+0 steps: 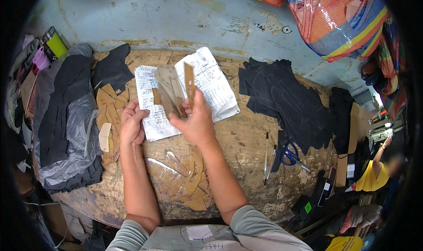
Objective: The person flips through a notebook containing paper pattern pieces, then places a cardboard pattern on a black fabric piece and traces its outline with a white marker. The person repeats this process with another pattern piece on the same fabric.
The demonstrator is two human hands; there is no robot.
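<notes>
An open notebook with handwritten pages lies on the worn wooden table in front of me. Over it, my right hand grips several brown cardboard pattern pieces, fanned apart and partly smeared by motion. At the notebook's left edge is my left hand, its fingers curled and its thumb over the page border; it appears to pinch that edge. Beside this hand lies a pile of brown pattern pieces with a pale one on top. Between my forearms sit more pattern pieces, some glossy.
Dark fabric pieces are stacked at right, near blue-handled scissors and pens. At left, more dark fabric rests on a clear plastic bag. Striped bags hang above. A person in yellow is far right.
</notes>
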